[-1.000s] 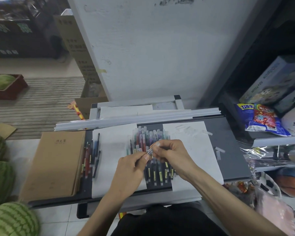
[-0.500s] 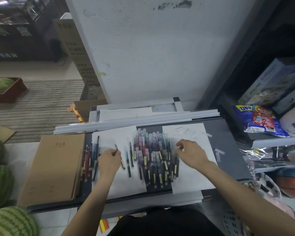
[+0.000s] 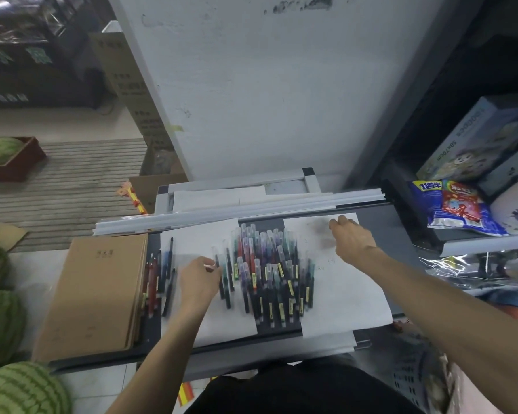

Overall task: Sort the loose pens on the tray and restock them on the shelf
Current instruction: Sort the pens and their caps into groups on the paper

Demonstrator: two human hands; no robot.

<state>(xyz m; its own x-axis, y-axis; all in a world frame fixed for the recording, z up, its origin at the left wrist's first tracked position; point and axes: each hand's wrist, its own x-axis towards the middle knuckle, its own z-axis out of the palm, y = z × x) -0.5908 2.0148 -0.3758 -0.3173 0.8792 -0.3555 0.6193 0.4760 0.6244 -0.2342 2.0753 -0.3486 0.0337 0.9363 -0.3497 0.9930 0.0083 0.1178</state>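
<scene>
A pile of loose pens point(image 3: 266, 273) with clear caps and yellow labels lies in the middle of a dark grey tray point(image 3: 401, 234), across two white paper sheets. My left hand point(image 3: 199, 279) is at the pile's left edge and pinches a dark pen point(image 3: 222, 282) lying on the left sheet. My right hand point(image 3: 352, 237) reaches over the far part of the right sheet point(image 3: 350, 294) with its fingers curled. Motion blur hides whether it holds anything. A few more pens point(image 3: 162, 273) lie in a row by the tray's left side.
A stack of brown notebooks point(image 3: 96, 294) fills the tray's left end. Long white strips point(image 3: 237, 210) lie along its far edge. The shelf point(image 3: 476, 243) at right holds a snack bag point(image 3: 452, 204) and boxes. Watermelons point(image 3: 0, 321) sit on the floor at left.
My hands were together over the pile, then parted. The left hand went out to the left with a pen and came back to the pile's edge. The right reached farther right and away.
</scene>
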